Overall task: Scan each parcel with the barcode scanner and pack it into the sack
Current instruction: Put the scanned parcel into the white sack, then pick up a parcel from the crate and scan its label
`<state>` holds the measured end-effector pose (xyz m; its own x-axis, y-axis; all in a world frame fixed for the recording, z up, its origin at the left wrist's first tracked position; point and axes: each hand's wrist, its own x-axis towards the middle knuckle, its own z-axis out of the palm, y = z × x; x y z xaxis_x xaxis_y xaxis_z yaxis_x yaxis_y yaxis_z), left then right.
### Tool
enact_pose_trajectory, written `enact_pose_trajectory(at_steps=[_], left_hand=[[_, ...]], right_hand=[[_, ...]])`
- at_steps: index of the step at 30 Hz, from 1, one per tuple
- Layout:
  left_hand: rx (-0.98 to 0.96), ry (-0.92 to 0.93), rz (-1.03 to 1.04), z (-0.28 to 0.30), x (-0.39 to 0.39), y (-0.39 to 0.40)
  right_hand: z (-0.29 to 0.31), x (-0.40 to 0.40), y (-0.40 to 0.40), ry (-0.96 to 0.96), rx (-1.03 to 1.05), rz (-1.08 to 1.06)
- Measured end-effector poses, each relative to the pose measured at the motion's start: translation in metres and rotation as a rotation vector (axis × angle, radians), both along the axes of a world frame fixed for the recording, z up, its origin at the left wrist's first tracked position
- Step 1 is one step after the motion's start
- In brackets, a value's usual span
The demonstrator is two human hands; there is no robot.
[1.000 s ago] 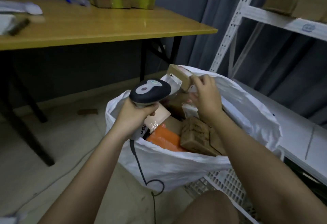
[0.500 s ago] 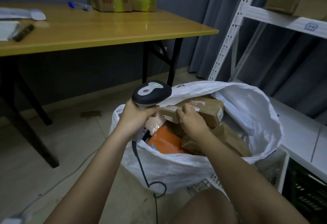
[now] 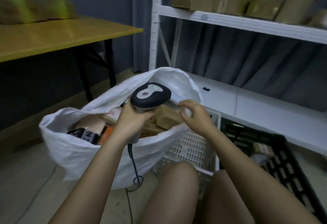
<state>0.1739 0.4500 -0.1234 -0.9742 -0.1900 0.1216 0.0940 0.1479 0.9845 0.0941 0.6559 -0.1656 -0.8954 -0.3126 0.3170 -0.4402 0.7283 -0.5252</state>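
Note:
A white woven sack (image 3: 79, 151) stands open on the floor in front of me, full of parcels. Inside lie a brown cardboard parcel (image 3: 166, 119), an orange one (image 3: 108, 133) and a dark printed one (image 3: 85, 134). My left hand (image 3: 132, 119) grips the handle of the grey-and-black barcode scanner (image 3: 150, 96) over the sack's mouth; its cable (image 3: 134, 167) hangs down the sack's front. My right hand (image 3: 196, 116) hovers at the sack's right rim just above the brown parcel, fingers apart and holding nothing.
A white perforated crate (image 3: 191, 146) sits right of the sack, and a black crate (image 3: 283, 162) beyond it under a white shelf rack (image 3: 247, 22) loaded with cardboard boxes. A wooden table (image 3: 53, 36) with green-wrapped parcels (image 3: 31, 10) stands at left. My knees are at the bottom.
My right hand let go of the brown parcel, which now rests in the sack, and moved to the sack's right rim. The view swung right; the scanner stays in my left hand.

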Motion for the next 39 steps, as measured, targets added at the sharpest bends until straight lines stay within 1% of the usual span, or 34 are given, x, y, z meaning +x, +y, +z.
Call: enact_pose_trajectory(at_steps=[2,4,6,9,12,16,19,24,27,31,32,35,37,39], left_hand=[[-0.017,0.006,-0.129,-0.002,-0.004,0.04],[-0.031,-0.007,-0.242,-0.005,-0.009,0.082],[-0.053,-0.013,-0.349,-0.011,-0.018,0.124],[-0.098,-0.032,-0.488,-0.03,-0.039,0.188],[-0.123,-0.097,-0.641,-0.056,-0.07,0.25],[-0.151,-0.172,-0.708,-0.108,-0.123,0.321],[-0.114,-0.241,-0.72,-0.154,-0.167,0.36],[-0.116,-0.307,-0.784,-0.219,-0.24,0.407],[-0.103,-0.352,-0.809,-0.248,-0.267,0.426],[-0.089,-0.415,-0.82,-0.276,-0.284,0.436],[-0.08,-0.428,-0.813,-0.281,-0.286,0.436],[-0.021,-0.446,-0.792,-0.287,-0.29,0.437],[-0.012,-0.438,-0.792,-0.287,-0.29,0.436],[-0.037,-0.419,-0.795,-0.284,-0.287,0.433]], right_hand=[[-0.003,0.018,0.049,0.004,-0.084,-0.177],[-0.013,0.037,0.1,-0.041,-0.16,-0.335],[-0.03,0.055,0.152,-0.101,-0.173,-0.477],[-0.069,0.074,0.225,-0.177,-0.24,-0.684],[-0.111,0.073,0.288,-0.319,-0.223,-0.823],[-0.169,0.036,0.349,-0.476,-0.188,-0.91],[-0.22,-0.012,0.389,-0.586,-0.119,-0.924],[-0.28,-0.096,0.438,-0.625,0.08,-0.937],[-0.314,-0.134,0.465,-0.647,0.162,-0.983],[-0.345,-0.157,0.483,-0.67,0.248,-1.074],[-0.35,-0.159,0.484,-0.661,0.24,-1.103],[-0.358,-0.161,0.483,-0.641,0.124,-1.167],[-0.357,-0.16,0.478,-0.638,0.128,-1.196],[-0.353,-0.153,0.472,-0.68,0.12,-1.226]])
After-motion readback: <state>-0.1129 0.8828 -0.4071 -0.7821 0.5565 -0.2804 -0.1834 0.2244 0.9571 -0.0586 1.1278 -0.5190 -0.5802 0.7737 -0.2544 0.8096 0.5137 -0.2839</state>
